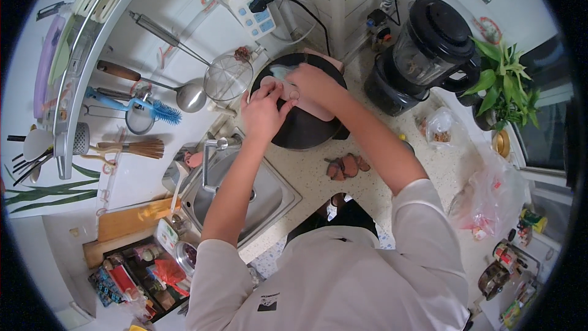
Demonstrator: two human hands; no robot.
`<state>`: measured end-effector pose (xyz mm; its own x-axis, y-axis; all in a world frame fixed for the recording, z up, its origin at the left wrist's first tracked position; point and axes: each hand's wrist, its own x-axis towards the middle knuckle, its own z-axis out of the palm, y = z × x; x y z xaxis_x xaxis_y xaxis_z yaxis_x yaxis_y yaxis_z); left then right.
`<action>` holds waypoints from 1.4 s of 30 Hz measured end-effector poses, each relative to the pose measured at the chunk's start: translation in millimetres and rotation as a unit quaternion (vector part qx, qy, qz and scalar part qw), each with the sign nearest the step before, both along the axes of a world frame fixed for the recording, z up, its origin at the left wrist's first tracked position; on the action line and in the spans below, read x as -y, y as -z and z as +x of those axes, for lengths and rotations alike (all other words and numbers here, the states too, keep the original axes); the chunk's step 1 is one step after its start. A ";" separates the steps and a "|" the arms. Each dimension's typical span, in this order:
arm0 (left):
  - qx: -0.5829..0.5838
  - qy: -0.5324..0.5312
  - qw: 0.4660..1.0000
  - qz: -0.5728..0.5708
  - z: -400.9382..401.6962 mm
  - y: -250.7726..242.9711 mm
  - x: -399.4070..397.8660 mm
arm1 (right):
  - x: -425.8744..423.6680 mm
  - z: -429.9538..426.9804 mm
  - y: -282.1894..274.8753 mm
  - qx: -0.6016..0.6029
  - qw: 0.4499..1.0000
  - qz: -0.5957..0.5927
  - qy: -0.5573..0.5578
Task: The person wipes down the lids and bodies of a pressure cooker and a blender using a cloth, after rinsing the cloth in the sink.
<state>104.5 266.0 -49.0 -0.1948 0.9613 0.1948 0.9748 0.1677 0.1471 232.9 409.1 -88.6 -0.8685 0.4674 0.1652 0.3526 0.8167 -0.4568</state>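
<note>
A round black pan or lid [303,131] lies on the speckled counter beside the sink. Across it is a flat pink board [317,105] with rounded ends and a ring-like hole. My left hand [265,112] has its fingertips and thumb on the board's near left part. My right hand [314,82] is closed over a pale blue-green item [281,71], perhaps a cloth, at the board's far edge; the fingers are partly hidden. Several reddish-brown pieces [345,167] lie on the counter nearer to me.
A steel sink [266,191] with a faucet [209,161] is at the left. A black blender [425,50] stands right of the pan, and a power strip [251,9] is behind it. Utensils, including a ladle [190,97], hang on the left wall. Plastic bags [491,197] lie at the right.
</note>
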 end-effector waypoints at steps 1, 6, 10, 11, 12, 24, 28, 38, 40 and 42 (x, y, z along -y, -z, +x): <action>0.000 -0.002 1.000 0.000 -1.5 -0.4 3.0 | 7.0 15.2 5.0 -0.043 0.999 0.003 0.004; -0.012 0.001 1.000 0.013 -2.3 1.0 4.2 | 35.8 112.0 -11.1 -0.030 0.998 -0.041 0.022; 0.000 0.009 1.000 0.013 -2.7 2.2 3.2 | 42.8 119.6 -16.0 -0.034 0.999 -0.019 0.023; -0.003 0.007 1.000 0.003 -5.3 2.4 4.4 | 39.9 104.8 -17.4 -0.003 1.000 -0.011 0.007; -0.007 0.006 1.000 -0.006 -7.3 1.7 5.0 | 35.8 88.3 -23.0 0.028 1.000 -0.001 -0.010; 0.009 0.008 1.000 0.015 -5.4 5.4 3.3 | -15.0 -43.6 -9.1 0.097 0.963 0.236 -0.081; -0.010 0.006 1.000 0.006 -4.5 3.8 5.2 | -6.2 1.0 -9.1 0.058 0.988 0.130 -0.067; 0.012 -0.030 0.999 -0.008 4.1 9.3 4.2 | 31.1 111.6 -5.3 -0.077 0.993 0.090 0.004; 0.018 -0.047 0.998 0.040 1.5 21.0 13.3 | 40.6 123.2 -0.3 -0.103 0.991 0.082 0.014; 0.058 -0.053 0.985 0.155 8.9 33.3 17.2 | 44.4 142.1 7.6 -0.126 0.989 0.077 0.033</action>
<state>113.4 248.7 -82.3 -0.3297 0.8323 0.4456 0.9278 0.1984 0.3159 375.0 364.6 -96.2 -0.7593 0.4744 0.4454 0.2986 0.8622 -0.4093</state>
